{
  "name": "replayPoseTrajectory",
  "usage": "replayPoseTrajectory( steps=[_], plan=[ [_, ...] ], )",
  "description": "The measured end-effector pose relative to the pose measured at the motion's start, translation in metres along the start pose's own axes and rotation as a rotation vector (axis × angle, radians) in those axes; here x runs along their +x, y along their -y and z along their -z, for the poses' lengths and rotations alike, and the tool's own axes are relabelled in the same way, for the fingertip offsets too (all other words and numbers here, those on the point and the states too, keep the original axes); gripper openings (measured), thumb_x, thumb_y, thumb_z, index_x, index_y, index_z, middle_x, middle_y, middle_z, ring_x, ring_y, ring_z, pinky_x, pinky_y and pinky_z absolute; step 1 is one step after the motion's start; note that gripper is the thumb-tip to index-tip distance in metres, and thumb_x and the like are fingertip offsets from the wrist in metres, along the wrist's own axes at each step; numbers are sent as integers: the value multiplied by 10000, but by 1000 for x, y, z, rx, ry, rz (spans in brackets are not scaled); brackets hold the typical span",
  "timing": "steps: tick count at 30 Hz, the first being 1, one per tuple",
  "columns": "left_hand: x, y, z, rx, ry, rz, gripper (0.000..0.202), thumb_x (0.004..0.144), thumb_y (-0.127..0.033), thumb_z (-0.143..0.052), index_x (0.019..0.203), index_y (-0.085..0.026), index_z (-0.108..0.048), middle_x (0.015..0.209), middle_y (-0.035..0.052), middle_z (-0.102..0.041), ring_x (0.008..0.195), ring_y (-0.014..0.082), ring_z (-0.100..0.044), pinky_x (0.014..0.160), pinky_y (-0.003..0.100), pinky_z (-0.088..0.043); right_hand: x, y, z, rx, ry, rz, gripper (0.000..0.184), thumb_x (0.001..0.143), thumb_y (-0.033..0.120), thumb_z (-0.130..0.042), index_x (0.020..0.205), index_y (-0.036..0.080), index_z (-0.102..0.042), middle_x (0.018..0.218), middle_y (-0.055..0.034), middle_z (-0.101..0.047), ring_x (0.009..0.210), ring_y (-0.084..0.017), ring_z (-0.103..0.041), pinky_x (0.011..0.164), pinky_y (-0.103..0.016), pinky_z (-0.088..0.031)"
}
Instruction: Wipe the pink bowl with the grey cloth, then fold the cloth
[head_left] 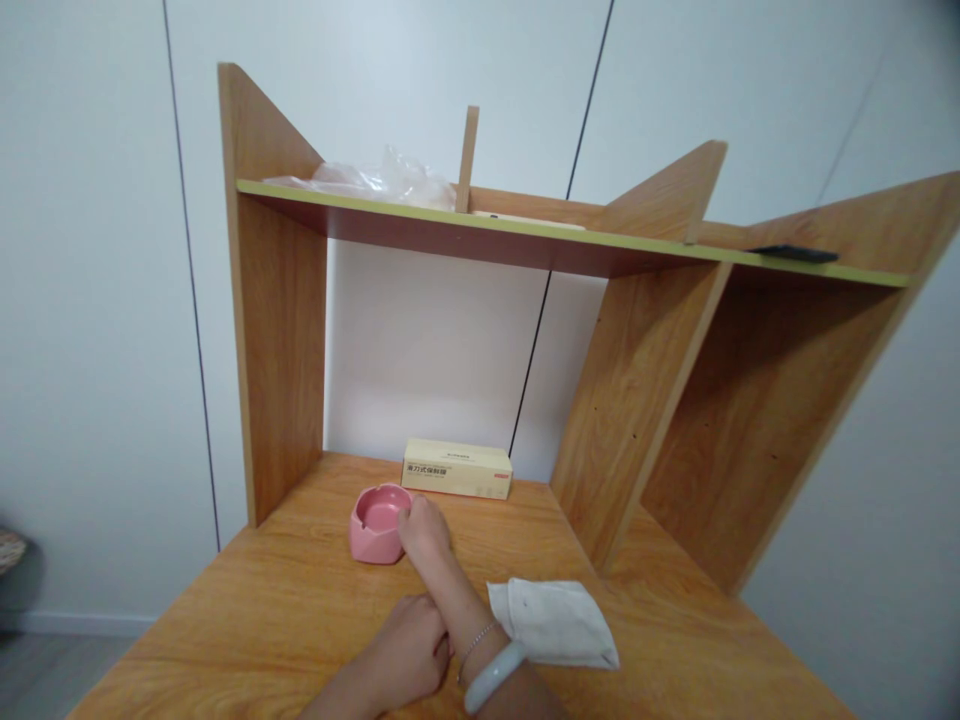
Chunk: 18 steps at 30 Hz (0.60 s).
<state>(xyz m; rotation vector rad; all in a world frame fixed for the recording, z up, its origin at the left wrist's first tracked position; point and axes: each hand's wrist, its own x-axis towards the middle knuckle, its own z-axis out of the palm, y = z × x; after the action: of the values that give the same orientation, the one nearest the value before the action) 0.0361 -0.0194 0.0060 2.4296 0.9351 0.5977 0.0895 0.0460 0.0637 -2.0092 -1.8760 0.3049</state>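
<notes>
On the wooden desk a pink faceted ashtray [375, 545] stands upright, with notches in its rim. My right hand [425, 530] is closed on the right side of its rim; the fingertips are partly hidden. My left hand [412, 645] is curled into a fist low over the desk, beside my right forearm, and no object shows in it. To the right of the forearm lies a folded white cloth [559, 622]. Behind the ashtray is a long cream-coloured box [457, 468] with printed characters, set near the back edge.
A wooden shelf unit [277, 340] rises from the desk, with an upright divider [645, 400] on the right. On its upper shelf [525, 235] are a crumpled clear plastic bag [382, 180] and a flat dark object [795, 253]. White panels [97, 300] stand behind.
</notes>
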Motion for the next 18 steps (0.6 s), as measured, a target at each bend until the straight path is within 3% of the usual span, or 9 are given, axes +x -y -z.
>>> replayPoseTrajectory(
  steps=[5, 8, 11, 13, 15, 18],
  plan=[
    [2, 2, 1, 72, 44, 37, 218, 661, -34, -393, 645, -183, -551, 676, 13, -599, 640, 145, -522, 585, 215, -369, -21, -29, 29, -25, -39, 42, 339, 886, 285, -333, 1156, 137, -474, 946, -115, -661, 892, -207, -612, 693, -264, -410],
    [2, 0, 3, 96, 84, 59, 228, 634, -2, -390, 641, -177, -536, 665, -5, -589, 664, 129, -529, 596, 192, -367, -49, -65, 54, -100, -38, 93, 265, 882, 289, -332, 954, 192, -568, 832, -73, -666, 802, -206, -615, 645, -263, -387],
    [1, -5, 3, 94, 93, 49, 241, 642, 11, -392, 659, -178, -541, 686, -12, -600, 683, 120, -540, 616, 184, -379, -79, -106, 70, -177, -76, 191, 221, 854, 262, -372, 785, 203, -573, 806, -44, -634, 799, -186, -581, 668, -260, -376],
    [1, -9, -1, 91, 99, 16, 238, 668, 8, -406, 678, -179, -553, 712, -10, -610, 701, 119, -547, 631, 183, -391, -95, -130, 71, -221, -76, 268, 118, 779, 244, -481, 823, 208, -584, 871, -45, -617, 847, -193, -553, 728, -277, -376],
    [3, -12, -8, 78, 156, -42, 206, 711, -18, -449, 700, -185, -570, 742, -10, -621, 717, 121, -556, 646, 187, -409, -103, -150, 66, -307, -49, 308, 224, 685, 221, -567, 907, 218, -593, 948, -55, -608, 896, -233, -533, 781, -326, -372],
    [4, -13, -24, 42, 329, -123, 115, 797, -125, -524, 780, -209, -601, 826, -2, -629, 755, 137, -572, 692, 233, -452, -103, -166, 54, -437, -8, 301, 400, 611, 137, -579, 1006, 199, -587, 1062, -91, -590, 968, -289, -512, 829, -389, -365]
  ],
)
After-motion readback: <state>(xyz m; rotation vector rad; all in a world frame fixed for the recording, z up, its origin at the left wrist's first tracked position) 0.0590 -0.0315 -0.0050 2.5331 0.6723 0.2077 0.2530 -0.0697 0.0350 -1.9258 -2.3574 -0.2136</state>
